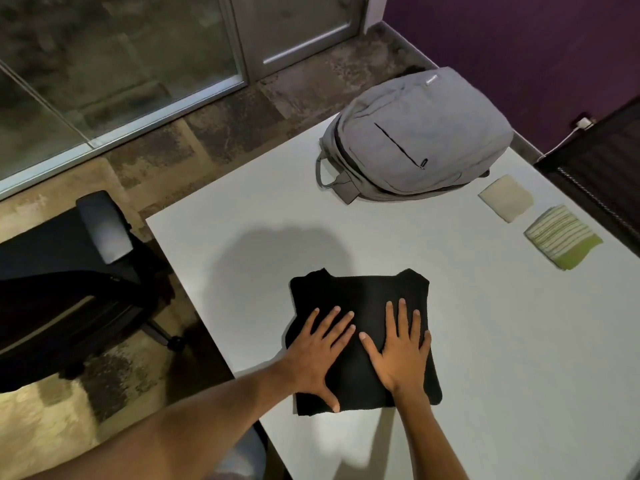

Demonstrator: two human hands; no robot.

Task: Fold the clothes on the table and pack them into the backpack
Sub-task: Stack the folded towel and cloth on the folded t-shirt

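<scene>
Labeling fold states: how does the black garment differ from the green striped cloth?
The black garment is plain and larger; the green striped cloth is pale with green stripes and smaller. The black garment lies near the table's front under the flat left hand and right hand; the green striped cloth lies untouched at the right edge. Both are folded flat on the table, outside the backpack.

A white rectangular table (pixel 485 323) stands on mottled brown carpet floor (pixel 242 109), with a black office chair (pixel 79 271) beside its left edge. Beyond are metal-framed glass doors (pixel 138 64) and a deep purple wall (pixel 536 46).
</scene>
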